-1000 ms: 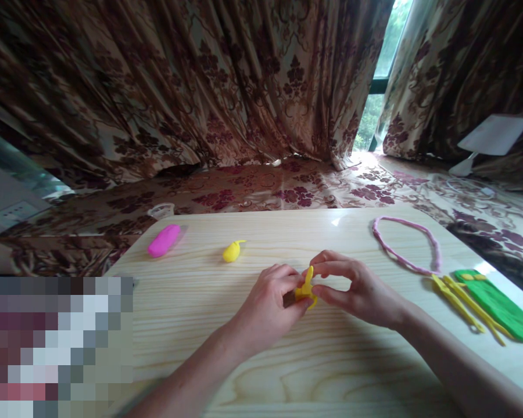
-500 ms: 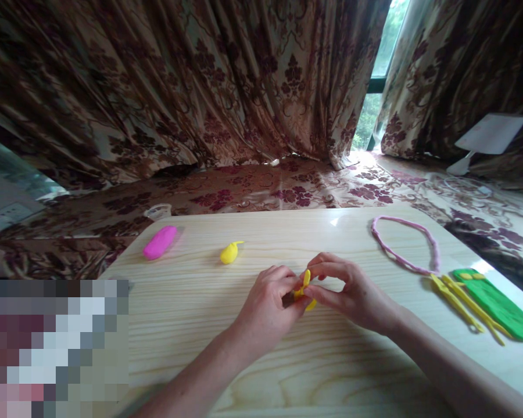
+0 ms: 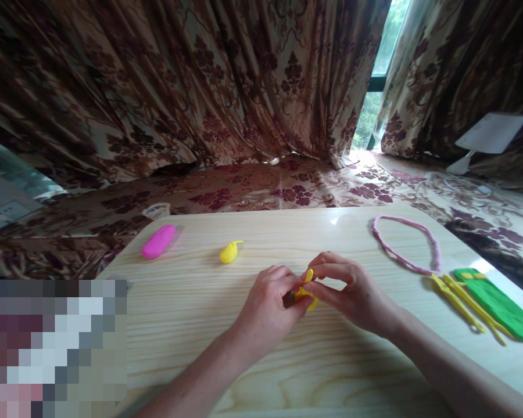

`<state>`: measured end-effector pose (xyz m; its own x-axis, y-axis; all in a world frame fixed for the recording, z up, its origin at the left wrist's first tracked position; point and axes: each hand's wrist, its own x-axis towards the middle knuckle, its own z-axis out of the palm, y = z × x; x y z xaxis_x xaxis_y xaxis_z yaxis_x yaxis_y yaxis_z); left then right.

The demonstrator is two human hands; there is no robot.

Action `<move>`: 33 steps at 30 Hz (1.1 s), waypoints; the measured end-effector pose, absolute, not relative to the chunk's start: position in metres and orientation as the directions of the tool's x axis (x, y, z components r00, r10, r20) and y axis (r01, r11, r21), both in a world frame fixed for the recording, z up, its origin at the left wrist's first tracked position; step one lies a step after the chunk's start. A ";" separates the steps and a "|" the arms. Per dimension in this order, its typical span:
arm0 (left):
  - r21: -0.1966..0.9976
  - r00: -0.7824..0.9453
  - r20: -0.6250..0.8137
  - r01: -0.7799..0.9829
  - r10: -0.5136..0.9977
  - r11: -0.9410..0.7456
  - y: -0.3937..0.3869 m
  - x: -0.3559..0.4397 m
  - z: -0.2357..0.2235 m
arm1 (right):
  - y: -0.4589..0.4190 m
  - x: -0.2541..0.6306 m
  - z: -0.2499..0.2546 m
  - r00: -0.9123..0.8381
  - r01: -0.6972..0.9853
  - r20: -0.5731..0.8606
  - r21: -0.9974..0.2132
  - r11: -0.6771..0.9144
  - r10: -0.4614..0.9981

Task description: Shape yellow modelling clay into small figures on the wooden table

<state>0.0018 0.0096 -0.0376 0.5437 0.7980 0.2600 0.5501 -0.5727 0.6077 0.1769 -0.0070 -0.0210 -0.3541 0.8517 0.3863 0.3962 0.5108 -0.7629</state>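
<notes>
Near the middle of the wood-grained table, my left hand and my right hand meet around a small piece of yellow modelling clay. Both are closed, thumb against fingers, each pinching part of the clay. A thin rounded end of it sticks up between the fingertips, and a curved part shows below. My fingers hide the rest. Beyond my left hand lies a yellow lump of clay with a thin tail at its top.
A pink clay block lies far left. On the right are a pink twisted loop, yellow thin clay-like tools and a green clay slab. Behind the table stand a white lamp and patterned curtains. Blurred blocks cover the lower left.
My right fingertips have shifted very slightly with the upright end of the yellow clay, which now leans a little more to the right. Everything else lies as before.
</notes>
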 end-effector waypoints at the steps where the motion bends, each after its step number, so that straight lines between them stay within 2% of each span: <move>1: 0.608 0.544 0.260 0.550 0.798 -0.573 0.010 0.002 -0.038 | -0.007 0.177 -0.021 -0.353 0.394 0.387 -0.764 0.511 0.852; 33: 0.622 0.532 0.299 0.521 0.792 -0.584 0.009 0.002 -0.038 | -0.008 0.175 -0.011 -0.311 0.378 0.427 -0.765 0.522 0.849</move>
<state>0.0016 0.0086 -0.0378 0.5319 0.7924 0.2987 0.5213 -0.5843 0.6219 0.1753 -0.0077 -0.0110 -0.3107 0.8494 0.4265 0.3778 0.5221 -0.7646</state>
